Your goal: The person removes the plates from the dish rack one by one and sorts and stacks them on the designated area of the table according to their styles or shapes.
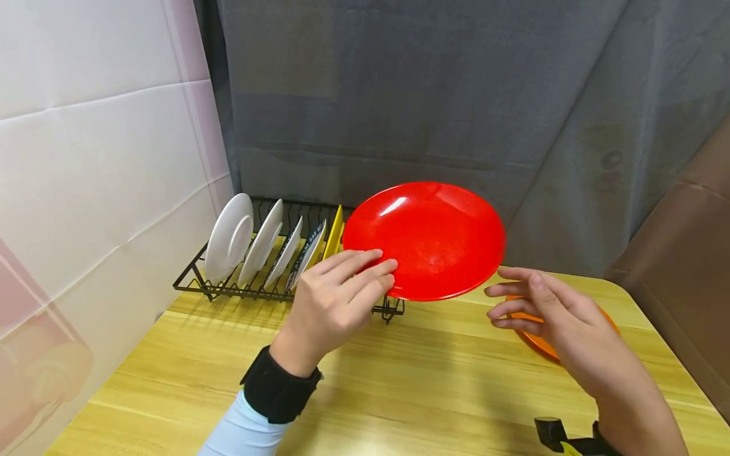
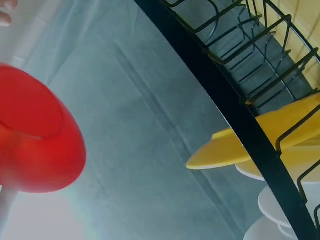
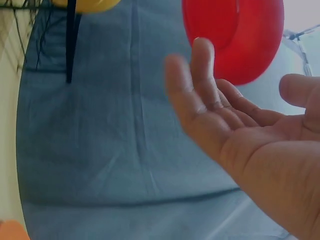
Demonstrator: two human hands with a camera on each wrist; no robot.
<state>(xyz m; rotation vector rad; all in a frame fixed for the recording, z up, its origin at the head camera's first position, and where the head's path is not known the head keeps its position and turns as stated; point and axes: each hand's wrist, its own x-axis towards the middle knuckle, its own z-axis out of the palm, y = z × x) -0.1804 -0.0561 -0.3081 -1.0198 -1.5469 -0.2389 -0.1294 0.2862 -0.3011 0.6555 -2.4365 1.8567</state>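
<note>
Well, the left grip (image 1: 336, 294) pinches the red plate (image 1: 436, 240), just beyond it, by the rim; the right grip (image 1: 561, 316) hangs spread near the opposite edge. I'd want that pinch firm, clear of the rack (image 2: 227, 100) leftward.

Passable low across the worktop (image 1: 410, 383) at lower centre of the head view. Blocked mid-frame by the raised red plate (image 1: 433, 240), left of centre by the loaded rack (image 2: 232, 112), at right by the right hand (image 1: 564, 323) and orange plate (image 1: 536, 342).
</note>
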